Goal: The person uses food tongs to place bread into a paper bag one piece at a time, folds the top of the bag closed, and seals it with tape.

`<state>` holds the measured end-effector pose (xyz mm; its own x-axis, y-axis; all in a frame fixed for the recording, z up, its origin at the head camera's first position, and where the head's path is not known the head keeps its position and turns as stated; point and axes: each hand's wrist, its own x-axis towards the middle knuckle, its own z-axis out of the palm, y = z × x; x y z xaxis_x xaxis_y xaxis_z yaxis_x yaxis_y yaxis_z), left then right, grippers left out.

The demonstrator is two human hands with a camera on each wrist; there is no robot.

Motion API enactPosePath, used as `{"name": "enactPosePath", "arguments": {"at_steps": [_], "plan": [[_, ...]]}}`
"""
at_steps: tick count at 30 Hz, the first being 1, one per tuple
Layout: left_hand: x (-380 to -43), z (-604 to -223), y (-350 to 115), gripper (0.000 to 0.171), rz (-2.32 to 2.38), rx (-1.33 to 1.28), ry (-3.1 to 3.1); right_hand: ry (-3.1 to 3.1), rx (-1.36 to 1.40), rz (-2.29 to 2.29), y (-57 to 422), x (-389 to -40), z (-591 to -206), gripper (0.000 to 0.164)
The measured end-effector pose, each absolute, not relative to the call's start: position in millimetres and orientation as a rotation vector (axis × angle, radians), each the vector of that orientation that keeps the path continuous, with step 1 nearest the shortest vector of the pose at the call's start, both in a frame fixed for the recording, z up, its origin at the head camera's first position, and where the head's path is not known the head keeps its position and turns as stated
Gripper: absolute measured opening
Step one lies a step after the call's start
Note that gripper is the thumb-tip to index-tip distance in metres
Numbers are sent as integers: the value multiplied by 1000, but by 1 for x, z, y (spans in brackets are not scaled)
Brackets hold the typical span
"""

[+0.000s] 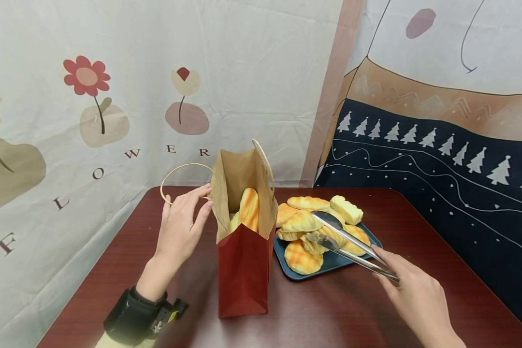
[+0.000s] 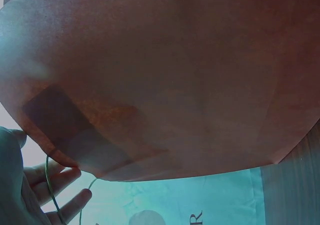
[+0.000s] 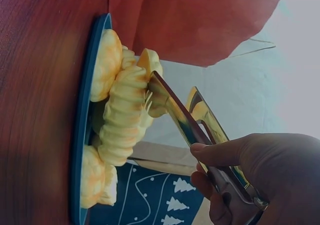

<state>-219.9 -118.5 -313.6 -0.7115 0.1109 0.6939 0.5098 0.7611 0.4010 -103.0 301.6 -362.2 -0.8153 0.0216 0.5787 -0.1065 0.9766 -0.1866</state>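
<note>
A red paper bag [image 1: 243, 275] with a brown inner lining stands upright, a long bread [image 1: 249, 210] showing in its mouth. My left hand [image 1: 180, 220] is at the bag's left rim, its fingers extended and touching the edge. A cord handle [image 1: 187, 165] loops beside those fingers, and passes in front of them in the left wrist view. My right hand [image 1: 417, 290] grips metal tongs [image 1: 361, 246]. Their tips stand apart, right at the bread pile. In the right wrist view, one tip overlaps the edge of a ridged bread [image 3: 122, 115].
Right of the bag, a dark blue tray [image 1: 297, 276] holds several breads, including a round bun [image 1: 303, 257] at the front and a pale block-shaped piece [image 1: 346, 210] at the back. Everything stands on a reddish-brown table [image 1: 191, 299]. Printed cloth [image 1: 261, 63] hangs behind.
</note>
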Motion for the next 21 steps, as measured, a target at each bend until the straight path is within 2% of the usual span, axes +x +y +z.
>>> {"name": "enactPosePath", "arguments": {"at_steps": [21], "plan": [[-220,-314,-119,38,-774,-466,-2279,-2449,101,247,297,-106,-366,71]]}}
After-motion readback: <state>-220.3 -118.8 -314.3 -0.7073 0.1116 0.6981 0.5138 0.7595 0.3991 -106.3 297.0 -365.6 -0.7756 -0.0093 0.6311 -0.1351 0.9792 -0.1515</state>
